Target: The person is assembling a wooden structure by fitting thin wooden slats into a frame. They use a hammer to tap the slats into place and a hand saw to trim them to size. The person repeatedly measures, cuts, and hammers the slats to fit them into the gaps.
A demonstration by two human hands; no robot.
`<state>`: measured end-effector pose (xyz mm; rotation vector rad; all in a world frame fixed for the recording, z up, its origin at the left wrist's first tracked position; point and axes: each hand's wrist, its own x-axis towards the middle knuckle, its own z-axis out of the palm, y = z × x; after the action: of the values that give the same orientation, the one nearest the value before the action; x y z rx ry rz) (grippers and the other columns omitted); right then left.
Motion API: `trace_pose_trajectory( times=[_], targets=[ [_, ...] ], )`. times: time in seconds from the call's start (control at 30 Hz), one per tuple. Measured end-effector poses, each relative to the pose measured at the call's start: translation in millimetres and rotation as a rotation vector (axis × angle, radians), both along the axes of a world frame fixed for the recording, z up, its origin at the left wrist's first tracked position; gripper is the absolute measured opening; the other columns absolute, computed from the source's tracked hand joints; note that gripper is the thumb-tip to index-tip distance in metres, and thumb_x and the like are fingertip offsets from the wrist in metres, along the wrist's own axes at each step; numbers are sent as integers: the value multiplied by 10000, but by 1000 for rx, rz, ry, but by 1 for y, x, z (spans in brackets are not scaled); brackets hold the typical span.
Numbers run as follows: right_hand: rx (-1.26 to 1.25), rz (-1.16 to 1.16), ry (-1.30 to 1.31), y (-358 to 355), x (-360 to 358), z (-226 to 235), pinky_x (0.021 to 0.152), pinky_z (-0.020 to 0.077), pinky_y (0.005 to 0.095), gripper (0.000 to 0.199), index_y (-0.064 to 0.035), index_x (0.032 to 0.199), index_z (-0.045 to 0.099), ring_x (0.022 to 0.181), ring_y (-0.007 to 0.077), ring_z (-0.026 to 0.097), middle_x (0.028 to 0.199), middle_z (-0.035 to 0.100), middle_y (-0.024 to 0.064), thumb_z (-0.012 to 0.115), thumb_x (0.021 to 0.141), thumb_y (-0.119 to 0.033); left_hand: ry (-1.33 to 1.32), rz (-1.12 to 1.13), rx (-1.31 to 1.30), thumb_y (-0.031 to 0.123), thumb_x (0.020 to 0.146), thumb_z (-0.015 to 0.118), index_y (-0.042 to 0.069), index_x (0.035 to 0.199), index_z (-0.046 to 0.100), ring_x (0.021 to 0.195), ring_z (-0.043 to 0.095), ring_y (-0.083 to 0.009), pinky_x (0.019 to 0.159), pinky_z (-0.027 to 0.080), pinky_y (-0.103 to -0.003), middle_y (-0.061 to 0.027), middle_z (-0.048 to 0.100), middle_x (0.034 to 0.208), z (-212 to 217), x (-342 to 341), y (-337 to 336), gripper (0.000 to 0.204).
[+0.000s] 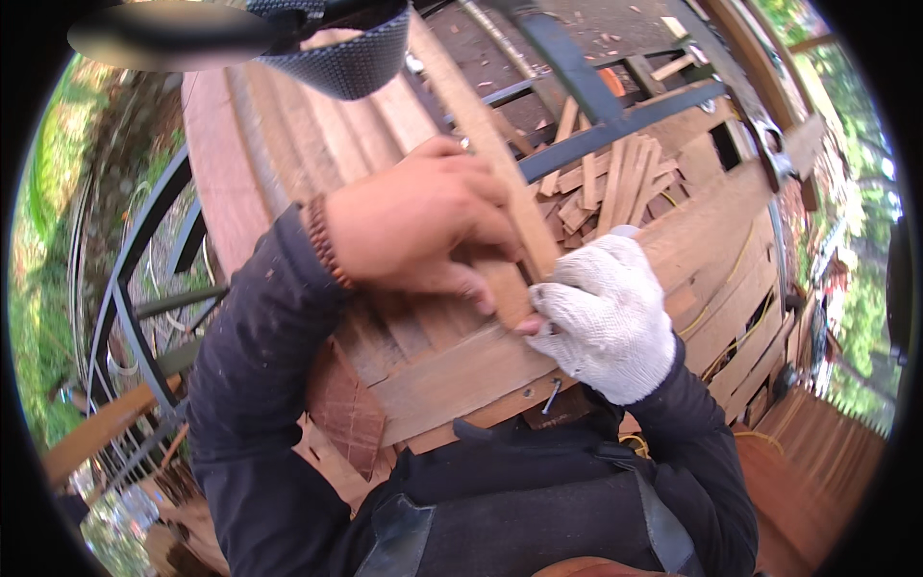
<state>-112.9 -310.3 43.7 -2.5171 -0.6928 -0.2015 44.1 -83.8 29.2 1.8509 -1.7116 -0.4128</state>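
Note:
My bare left hand (413, 226) grips a long narrow wooden slat (481, 135) that runs from the picture's top down to my lap. A beaded bracelet sits on that wrist. My right hand (606, 317), in a white knit glove, is closed around the slat's lower end, touching the left thumb. Both hands rest above a wide reddish wooden board (452, 375) lying across a dark metal frame. A bent nail (551, 394) sticks out of the board's near edge just below the gloved hand.
Several loose short wood offcuts (606, 188) are piled beyond my hands, under a dark metal bar (615, 120). Stacked planks (740, 308) lie at the right. A curved metal railing (135, 279) stands at the left with greenery past it. A dry leaf (346, 409) rests by my left sleeve.

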Motion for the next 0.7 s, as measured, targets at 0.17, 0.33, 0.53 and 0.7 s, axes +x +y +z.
trace_pose_trajectory(
  times=[0.17,0.33,0.53,0.7],
  targets=[
    [107,-19,41,-9,-8,13,871,536,440,321,-79,961,738,936,327,678,938,682,90,883,700,-198,-16,-35,154,470,751,902,165,1105,803,1102,613,-254,1100,351,-465,-9,681,1036,28,-3,-7,477],
    [115,-497,-351,-108,-7,21,942,562,414,379,-48,1107,737,1042,343,700,1091,725,137,814,737,-31,-7,-43,199,465,758,910,181,1123,800,1098,603,-260,1083,356,-471,-11,658,1037,33,-10,2,476],
    [-416,-875,-340,-281,48,-16,1102,470,472,474,-63,1274,699,1228,376,630,1244,695,171,761,851,-267,-236,129,203,111,747,810,117,1003,717,1143,608,-292,1202,370,-536,-44,643,1064,56,-47,54,272],
    [-437,-779,-173,-306,72,-9,1000,503,473,375,-39,1166,734,1106,389,662,1132,717,154,725,865,-262,-308,439,-5,-73,819,662,83,1021,717,1321,613,-332,1154,469,-526,-71,697,1206,75,-86,73,261]
  ],
)
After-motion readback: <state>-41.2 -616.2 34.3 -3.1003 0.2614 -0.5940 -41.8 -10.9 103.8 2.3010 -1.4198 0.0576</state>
